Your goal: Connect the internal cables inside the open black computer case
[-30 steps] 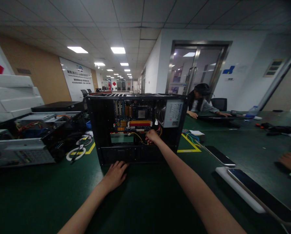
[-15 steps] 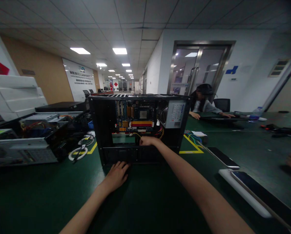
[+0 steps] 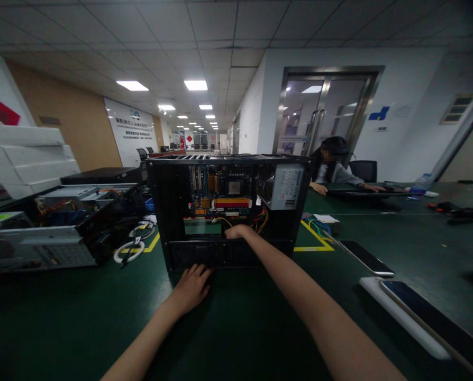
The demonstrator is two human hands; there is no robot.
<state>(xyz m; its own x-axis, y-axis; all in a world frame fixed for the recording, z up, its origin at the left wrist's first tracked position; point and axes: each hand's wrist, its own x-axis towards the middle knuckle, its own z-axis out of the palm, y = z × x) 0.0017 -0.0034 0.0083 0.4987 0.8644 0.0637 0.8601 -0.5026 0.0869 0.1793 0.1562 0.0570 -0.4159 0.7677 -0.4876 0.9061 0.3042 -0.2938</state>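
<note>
An open black computer case [image 3: 197, 255] stands upright on the green table in front of me. Inside it are a motherboard [image 3: 220, 185], a silver power supply [image 3: 286, 185] and bundled cables [image 3: 263, 218]. My right hand [image 3: 235, 232] reaches into the lower middle of the case, its fingers curled. The fingertips and anything between them are hidden behind the case's lower edge. A thin yellow cable [image 3: 220, 219] lies just above that hand. My left hand [image 3: 192, 286] rests open on the table, fingertips at the foot of the case.
Another opened computer case [image 3: 57, 243] lies to the left, with a coiled white cable [image 3: 129, 251] beside it. Phones [image 3: 365, 256] and a white slab-like device [image 3: 403, 317] lie on the right. A person [image 3: 331, 169] sits behind a laptop [image 3: 367, 191].
My right hand has sunk slightly lower and to the left inside the case. My left hand stays at the case's foot. The whole view has shifted a little.
</note>
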